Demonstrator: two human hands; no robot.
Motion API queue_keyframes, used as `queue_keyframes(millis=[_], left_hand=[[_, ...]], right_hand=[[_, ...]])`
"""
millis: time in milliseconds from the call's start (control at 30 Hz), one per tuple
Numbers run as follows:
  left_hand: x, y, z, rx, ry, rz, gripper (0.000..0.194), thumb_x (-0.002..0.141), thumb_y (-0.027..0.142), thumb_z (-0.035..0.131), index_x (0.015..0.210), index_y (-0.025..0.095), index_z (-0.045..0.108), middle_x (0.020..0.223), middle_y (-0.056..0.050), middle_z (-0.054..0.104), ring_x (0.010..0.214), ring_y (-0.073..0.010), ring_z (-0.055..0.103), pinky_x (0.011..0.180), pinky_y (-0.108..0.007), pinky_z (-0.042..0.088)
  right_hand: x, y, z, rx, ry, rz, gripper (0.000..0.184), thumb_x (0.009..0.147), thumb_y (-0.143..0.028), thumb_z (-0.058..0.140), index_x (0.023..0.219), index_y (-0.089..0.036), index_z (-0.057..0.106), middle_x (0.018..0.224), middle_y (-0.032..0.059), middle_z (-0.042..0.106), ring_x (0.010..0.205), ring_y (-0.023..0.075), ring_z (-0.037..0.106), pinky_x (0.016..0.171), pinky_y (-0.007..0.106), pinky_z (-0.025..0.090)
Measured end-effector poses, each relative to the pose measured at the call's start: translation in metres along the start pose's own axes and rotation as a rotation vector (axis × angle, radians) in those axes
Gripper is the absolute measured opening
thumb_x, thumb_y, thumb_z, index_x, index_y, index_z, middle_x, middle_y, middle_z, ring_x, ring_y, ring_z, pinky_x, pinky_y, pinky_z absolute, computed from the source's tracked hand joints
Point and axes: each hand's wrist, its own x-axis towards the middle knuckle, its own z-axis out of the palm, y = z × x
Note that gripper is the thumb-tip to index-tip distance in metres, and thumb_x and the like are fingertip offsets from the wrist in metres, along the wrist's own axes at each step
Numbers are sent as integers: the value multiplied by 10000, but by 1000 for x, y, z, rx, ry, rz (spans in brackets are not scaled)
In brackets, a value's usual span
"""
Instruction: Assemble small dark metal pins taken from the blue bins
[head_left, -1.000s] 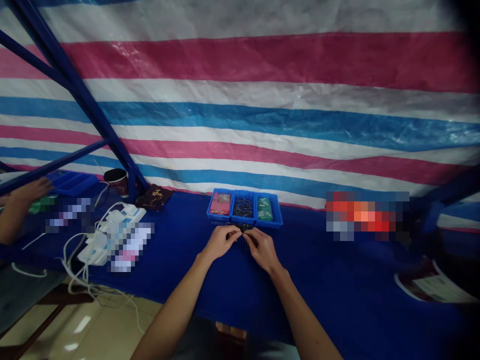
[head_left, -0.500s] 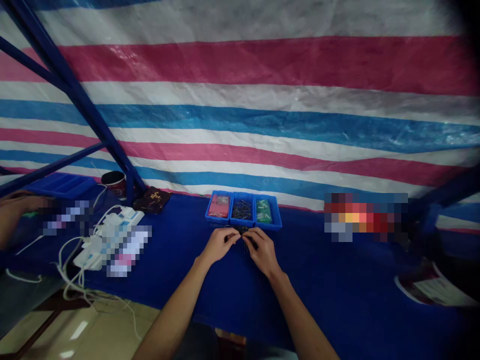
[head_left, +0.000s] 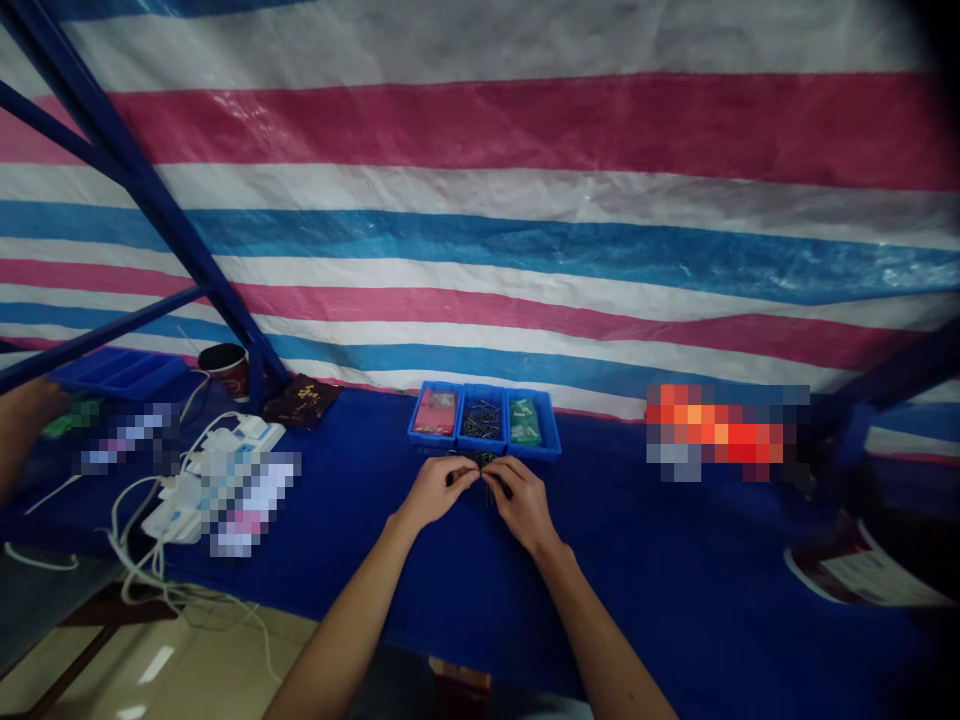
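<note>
Nails (head_left: 480, 459) sit between the left hand (head_left: 435, 492) and right hand (head_left: 523, 503), both pinched together on them, just before three blue bins (head_left: 484, 422) on the blue-covered table (head_left: 637, 560); a power strip (head_left: 176, 522) lies well left.

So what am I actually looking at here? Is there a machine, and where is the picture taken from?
There's no machine here, just a person's own bare hands. The pictures come from a camera worn on their head, looking forward and down, which is why the arms rise from the bottom edge.

The left hand and right hand meet over some thin dark metal pieces, perhaps nails. I can't tell exactly what each hand grips. Just beyond are three blue bins: red packets, more dark pieces and green packets. Everything sits on a blue-covered table, before a striped tarp. At far left is another person's hand.
</note>
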Motion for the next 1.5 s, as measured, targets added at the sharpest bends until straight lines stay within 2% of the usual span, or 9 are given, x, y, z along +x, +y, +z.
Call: queue_keyframes(millis=[400,900,1067,1267,1500], left_hand=[[0,0,-1,-5,-16,14,213,967,287,560,890,157,711,776,-29,696,678,-140,587,653,-231,409],[0,-1,0,4,-13,10,248,969,317,552,863,163,715,772,-29,705,688,-146,606,657,-227,426],[0,0,-1,17,-16,-8,295,970,366,540,874,161,728,787,-41,713,695,-154,606,660,-231,432],[0,1,-1,10,-14,-10,283,965,349,546,865,160,731,761,-35,707,685,-154,603,652,-235,433],[1,-1,0,10,1,-6,275,967,325,546,824,156,709,724,-19,683,660,-139,587,642,-227,418]], right_hand=[[0,2,3,45,-4,2,150,973,-214,567,974,-239,715,973,58,687,897,201,666,813,331,537],[2,-3,-2,42,-29,42,150,975,-227,563,972,-239,712,971,52,699,905,203,671,833,319,525],[3,-5,-3,30,-52,46,183,990,-234,534,940,-227,710,927,52,699,854,194,670,795,309,526],[4,-6,-4,29,-65,57,207,998,-268,522,912,-225,706,883,51,695,803,194,667,746,304,529],[3,-4,-3,35,-54,64,145,968,-316,591,1005,-228,701,928,55,690,803,191,659,736,298,529]])
